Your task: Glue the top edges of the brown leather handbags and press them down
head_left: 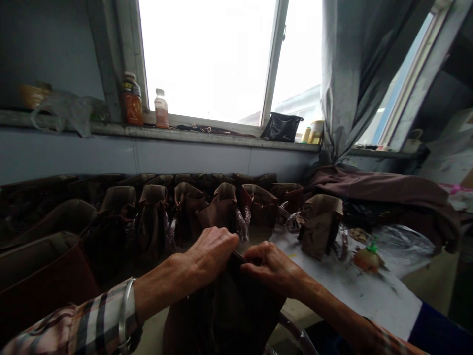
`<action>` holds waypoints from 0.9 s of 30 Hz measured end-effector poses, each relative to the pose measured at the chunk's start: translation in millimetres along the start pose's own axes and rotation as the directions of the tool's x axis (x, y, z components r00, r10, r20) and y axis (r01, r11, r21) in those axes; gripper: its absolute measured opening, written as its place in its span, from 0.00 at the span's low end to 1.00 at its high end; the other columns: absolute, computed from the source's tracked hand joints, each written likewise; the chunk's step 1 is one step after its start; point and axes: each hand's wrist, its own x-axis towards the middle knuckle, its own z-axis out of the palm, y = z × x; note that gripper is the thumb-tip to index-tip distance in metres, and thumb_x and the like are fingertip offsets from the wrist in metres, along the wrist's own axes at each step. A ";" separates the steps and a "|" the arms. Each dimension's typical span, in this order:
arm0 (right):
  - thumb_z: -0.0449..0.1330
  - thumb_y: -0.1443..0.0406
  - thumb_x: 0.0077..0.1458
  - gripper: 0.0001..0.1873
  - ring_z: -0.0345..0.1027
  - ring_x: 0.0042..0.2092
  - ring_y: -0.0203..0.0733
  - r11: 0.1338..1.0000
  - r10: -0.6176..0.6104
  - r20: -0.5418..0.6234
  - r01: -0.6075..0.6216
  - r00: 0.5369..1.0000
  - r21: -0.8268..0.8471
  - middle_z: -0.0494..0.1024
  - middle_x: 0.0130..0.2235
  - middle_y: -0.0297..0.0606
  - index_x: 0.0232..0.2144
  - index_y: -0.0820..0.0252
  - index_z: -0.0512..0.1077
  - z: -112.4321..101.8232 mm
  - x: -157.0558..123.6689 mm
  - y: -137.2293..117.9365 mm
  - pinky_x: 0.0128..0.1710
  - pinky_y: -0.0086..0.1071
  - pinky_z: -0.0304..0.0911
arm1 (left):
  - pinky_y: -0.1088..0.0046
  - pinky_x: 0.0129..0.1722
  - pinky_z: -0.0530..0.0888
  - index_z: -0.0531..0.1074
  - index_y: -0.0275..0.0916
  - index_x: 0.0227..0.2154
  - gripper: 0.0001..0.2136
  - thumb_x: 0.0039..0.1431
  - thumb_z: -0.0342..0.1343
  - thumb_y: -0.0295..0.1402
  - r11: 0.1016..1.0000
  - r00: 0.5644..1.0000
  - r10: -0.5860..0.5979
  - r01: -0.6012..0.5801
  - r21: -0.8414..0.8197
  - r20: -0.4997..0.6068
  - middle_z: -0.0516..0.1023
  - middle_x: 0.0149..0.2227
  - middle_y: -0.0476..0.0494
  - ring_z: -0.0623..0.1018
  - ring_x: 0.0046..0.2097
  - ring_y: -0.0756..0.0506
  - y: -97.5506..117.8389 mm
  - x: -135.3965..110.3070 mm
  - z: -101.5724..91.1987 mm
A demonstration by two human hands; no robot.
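The left hand (209,254) and right hand (271,268) keep a narrow grip on the top edge of a dark brown bag (221,315), held up on the near side, with a metal bracelet (125,308) on the left wrist beyond a plaid sleeve (74,325). Farther off, more brown bags (221,207) stand in a row along the wall, and another brown bag (320,224) stands on the white desk (354,296) to the right, near crumpled clear plastic (402,244). On the far window sill (207,135), two plastic bottles (132,101) carry labels too small to read.
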 end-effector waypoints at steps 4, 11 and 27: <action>0.60 0.65 0.51 0.16 0.50 0.26 0.32 0.999 -0.029 0.045 0.028 0.999 0.020 0.54 0.19 0.26 0.16 0.60 0.61 1.8 15.5 -1.9 0.25 0.31 0.43 | 0.68 0.43 0.71 0.77 0.37 0.41 0.09 0.67 0.52 0.23 1.000 1.000 0.013 -0.013 -0.009 -0.013 0.81 0.41 0.39 0.81 0.45 0.39 -1.1 3.3 5.9; 0.60 0.59 0.55 0.12 0.65 0.35 0.42 0.999 -0.042 -0.124 0.042 0.991 -0.004 0.69 0.26 0.33 0.23 0.59 0.73 7.4 7.0 13.4 0.34 0.33 0.56 | 0.63 0.46 0.73 0.65 0.37 0.56 0.19 0.63 0.56 0.25 0.996 0.995 -0.080 0.078 -0.033 -0.058 0.81 0.46 0.38 0.80 0.48 0.36 -13.6 -19.4 2.7; 0.63 0.62 0.56 0.09 0.73 0.38 0.45 0.995 -0.069 -0.188 0.055 0.980 -0.081 0.78 0.30 0.37 0.28 0.59 0.81 10.7 1.8 16.4 0.40 0.34 0.65 | 0.46 0.55 0.71 0.76 0.37 0.31 0.05 0.62 0.62 0.31 0.999 0.996 -0.032 0.035 0.029 -0.083 0.82 0.41 0.39 0.78 0.52 0.32 5.9 -41.1 11.1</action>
